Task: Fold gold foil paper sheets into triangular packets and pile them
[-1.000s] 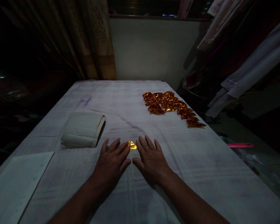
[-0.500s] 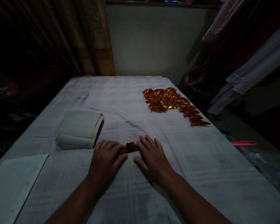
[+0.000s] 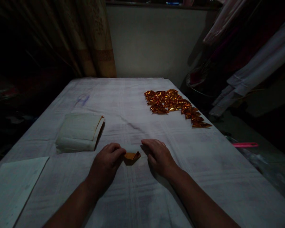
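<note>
**Two hands closing on one small folded foil piece**

We are looking down at a table draped in a pale cloth (image 3: pixel 137 196), dimly lit. The left hand (image 3: pixel 105 166) is lying knuckles-up on the cloth with its fingers curled inward, the fingertips touching the left end of a small orange-gold foil piece (image 3: pixel 132 155). Whether they are actually pinching it we cannot tell, since the fingers are hiding the contact. The right hand (image 3: pixel 159 155) is resting palm-down just to the right of the piece, fingers bent and held together, close to its right tip; touching or a hair apart, we cannot say. The foil piece is sitting on the cloth between the two hands, near the table's middle, one corner tilting up.

Farther off on the right, a cluster of shiny gold foil pieces (image 3: pixel 174 104) is spreading in a loose band toward the table edge. On the left a folded pale cloth bundle (image 3: pixel 78 132) is lying flat, and a white sheet (image 3: pixel 13 186) is occupying the near left corner.
</note>
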The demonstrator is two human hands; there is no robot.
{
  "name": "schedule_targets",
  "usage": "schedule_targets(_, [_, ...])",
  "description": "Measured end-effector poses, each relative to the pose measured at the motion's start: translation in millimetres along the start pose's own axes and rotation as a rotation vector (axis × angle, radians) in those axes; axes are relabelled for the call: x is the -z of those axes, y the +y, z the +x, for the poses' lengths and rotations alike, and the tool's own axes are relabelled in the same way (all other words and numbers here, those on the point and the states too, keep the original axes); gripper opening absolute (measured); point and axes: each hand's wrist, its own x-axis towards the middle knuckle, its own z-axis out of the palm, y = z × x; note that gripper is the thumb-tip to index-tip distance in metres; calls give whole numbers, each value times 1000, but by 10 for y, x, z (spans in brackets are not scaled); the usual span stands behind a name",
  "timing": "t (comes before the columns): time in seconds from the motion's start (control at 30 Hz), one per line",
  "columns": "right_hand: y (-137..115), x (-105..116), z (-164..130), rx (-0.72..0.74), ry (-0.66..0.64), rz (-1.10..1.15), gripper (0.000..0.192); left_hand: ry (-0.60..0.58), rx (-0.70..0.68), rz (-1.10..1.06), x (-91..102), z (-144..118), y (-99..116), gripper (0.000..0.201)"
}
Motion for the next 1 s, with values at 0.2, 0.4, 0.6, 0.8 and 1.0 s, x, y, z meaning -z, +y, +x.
schedule_targets(0.2, [-19, -13, 36, -38, -43, 24, 40, -2, -60, -25, 8, 14, -39, 21])
schedule_targets(0.4, [14, -32, 42, -10, -3, 67, 41, -64, 7, -35, 66, 12, 139, 22])
schedule_targets(0.6, [14, -47, 35, -45, -32, 35, 57, -51, 3, 42, -94, -63, 266, 35])
schedule_targets(0.8, [23, -11, 55, -64, -102, 68, 63, -39, -12, 79, -200, -95, 238, 27])
schedule_targets(1.0, [72, 3, 58, 27, -151, 70, 54, 9, -33, 79, -175, -47, 242, 31])
